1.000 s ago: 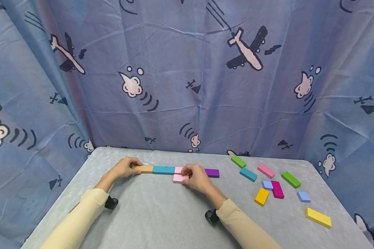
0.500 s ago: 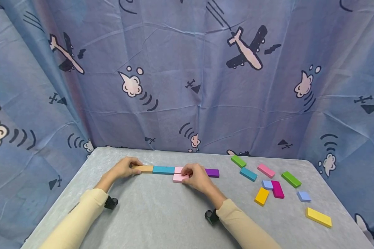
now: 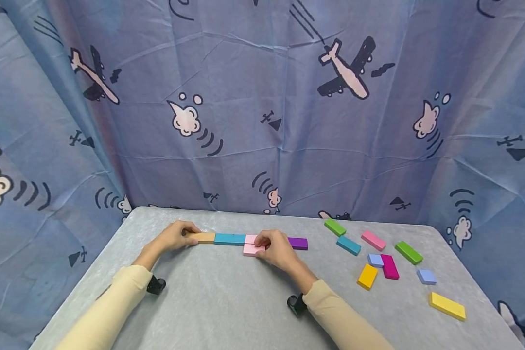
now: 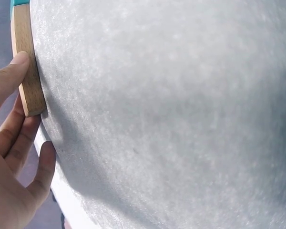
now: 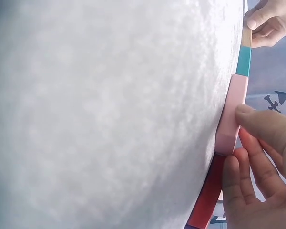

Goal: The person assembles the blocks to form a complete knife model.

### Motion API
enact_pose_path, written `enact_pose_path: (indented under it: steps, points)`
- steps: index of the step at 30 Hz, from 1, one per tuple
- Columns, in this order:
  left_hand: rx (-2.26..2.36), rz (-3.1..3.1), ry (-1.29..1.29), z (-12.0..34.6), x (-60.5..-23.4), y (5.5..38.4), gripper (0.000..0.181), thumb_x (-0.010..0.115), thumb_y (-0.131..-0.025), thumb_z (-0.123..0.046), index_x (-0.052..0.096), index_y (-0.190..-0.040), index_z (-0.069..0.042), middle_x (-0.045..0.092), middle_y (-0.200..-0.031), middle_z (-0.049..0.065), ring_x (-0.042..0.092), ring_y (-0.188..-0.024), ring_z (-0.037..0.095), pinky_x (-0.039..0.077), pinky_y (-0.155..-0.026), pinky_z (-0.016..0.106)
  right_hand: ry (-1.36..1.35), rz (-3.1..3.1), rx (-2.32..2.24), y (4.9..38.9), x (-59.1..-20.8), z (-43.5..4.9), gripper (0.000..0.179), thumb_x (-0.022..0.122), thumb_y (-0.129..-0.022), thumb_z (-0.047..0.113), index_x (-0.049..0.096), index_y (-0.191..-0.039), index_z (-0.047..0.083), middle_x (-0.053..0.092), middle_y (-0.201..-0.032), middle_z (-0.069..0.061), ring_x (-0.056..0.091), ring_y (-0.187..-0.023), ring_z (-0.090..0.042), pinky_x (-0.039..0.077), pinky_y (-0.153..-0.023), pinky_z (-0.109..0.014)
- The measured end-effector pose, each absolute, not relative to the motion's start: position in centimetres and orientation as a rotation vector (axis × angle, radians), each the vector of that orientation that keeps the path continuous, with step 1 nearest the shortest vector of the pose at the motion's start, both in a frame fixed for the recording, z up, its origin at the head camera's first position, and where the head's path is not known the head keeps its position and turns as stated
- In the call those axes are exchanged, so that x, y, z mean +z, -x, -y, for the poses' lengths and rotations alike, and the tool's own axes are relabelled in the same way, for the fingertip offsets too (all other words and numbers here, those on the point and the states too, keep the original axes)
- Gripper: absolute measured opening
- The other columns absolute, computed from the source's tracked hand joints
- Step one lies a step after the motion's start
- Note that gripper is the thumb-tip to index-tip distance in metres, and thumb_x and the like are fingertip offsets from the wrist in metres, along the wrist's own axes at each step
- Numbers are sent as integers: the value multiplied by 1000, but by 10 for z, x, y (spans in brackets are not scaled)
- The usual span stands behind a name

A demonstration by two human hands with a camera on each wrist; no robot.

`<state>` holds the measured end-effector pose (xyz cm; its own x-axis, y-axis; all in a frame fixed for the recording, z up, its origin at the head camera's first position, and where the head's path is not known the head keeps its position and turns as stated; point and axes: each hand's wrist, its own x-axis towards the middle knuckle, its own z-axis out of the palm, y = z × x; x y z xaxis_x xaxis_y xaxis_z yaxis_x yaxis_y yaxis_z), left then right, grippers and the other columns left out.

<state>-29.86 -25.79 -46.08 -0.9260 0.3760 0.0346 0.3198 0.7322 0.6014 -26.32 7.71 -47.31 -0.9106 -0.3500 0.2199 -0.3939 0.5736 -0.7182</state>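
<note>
A row of flat blocks lies along the far part of the table. From the left it has a tan wooden block (image 3: 206, 238), a teal block (image 3: 229, 239), a pink block (image 3: 250, 238), a red block (image 5: 207, 195) and a purple block (image 3: 298, 243). My left hand (image 3: 174, 236) pinches the wooden block's outer end, thumb (image 4: 14, 71) on its near side. A second pink block (image 3: 252, 250) lies against the row's front; my right hand (image 3: 278, 250) holds it between thumb and fingers. That hand hides the red block in the head view.
Loose blocks lie at the right: two green blocks (image 3: 335, 226), a teal one (image 3: 348, 245), a pink one (image 3: 374, 240), two light blue ones (image 3: 426, 276), a magenta one (image 3: 390, 267), an orange one (image 3: 367, 276) and a yellow one (image 3: 447, 306). A patterned curtain (image 3: 245, 107) hangs behind the table.
</note>
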Motion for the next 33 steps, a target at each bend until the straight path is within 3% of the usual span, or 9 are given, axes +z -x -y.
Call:
enact_pose_path:
  steps: [16, 25, 33]
  points:
    - [946, -2837, -554, 257, -460, 298, 21, 80, -88, -9, 76, -109, -5, 72, -105, 8, 61, -93, 25, 48, -87, 49, -713, 2754, 1340, 258, -460, -88, 20, 82, -81, -5, 72, -97, 1, 69, -90, -8, 64, -84, -24, 53, -76, -33]
    - [943, -2841, -554, 257, -459, 297, 21, 80, -89, -8, 76, -109, -5, 71, -105, 8, 61, -93, 25, 48, -86, 49, -794, 2782, 1420, 248, -446, -126, 20, 79, -85, -3, 71, -104, -1, 68, -98, -12, 64, -88, -22, 54, -80, -36]
    - [942, -2854, -555, 257, -458, 295, 20, 80, -88, -7, 76, -107, -4, 71, -103, 8, 62, -93, 26, 48, -87, 49, -836, 2828, 1409, 232, -441, -176, 19, 78, -90, 6, 71, -107, 0, 68, -96, -4, 63, -87, -20, 54, -80, -30]
